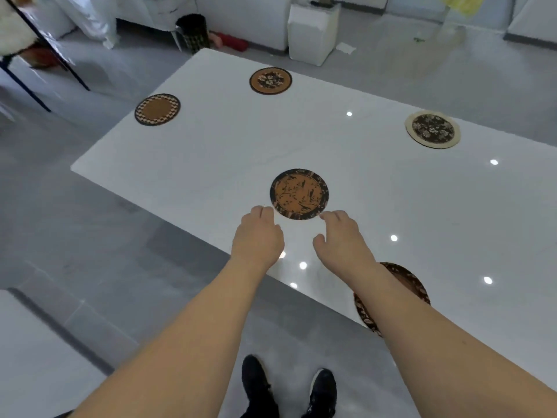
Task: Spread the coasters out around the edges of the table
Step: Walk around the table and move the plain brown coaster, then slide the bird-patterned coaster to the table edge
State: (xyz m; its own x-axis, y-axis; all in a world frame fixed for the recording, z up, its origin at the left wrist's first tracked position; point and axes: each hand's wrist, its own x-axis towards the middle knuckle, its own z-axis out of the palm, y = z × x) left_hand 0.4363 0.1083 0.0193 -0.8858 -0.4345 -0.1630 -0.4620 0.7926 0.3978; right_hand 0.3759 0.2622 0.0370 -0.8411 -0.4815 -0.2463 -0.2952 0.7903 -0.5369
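You are reaching both hands toward the orange coaster (299, 194) sitting nearest the desk's (229, 152) middle; your left hand (257, 236) and right hand (339, 238) are both empty, fingers loosely curled at its near rim. Four coasters are already lying by the edges: checkered (157, 109), floral (270, 80), cream-rimmed (432, 130), and one under your right forearm (404, 279). This one probably remains.

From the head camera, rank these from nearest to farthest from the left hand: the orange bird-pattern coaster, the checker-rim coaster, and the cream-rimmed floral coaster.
From the left hand:
1. Orange bird-pattern coaster, just ahead of the fingertips.
2. Checker-rim coaster, far left edge.
3. Cream-rimmed floral coaster, far right.
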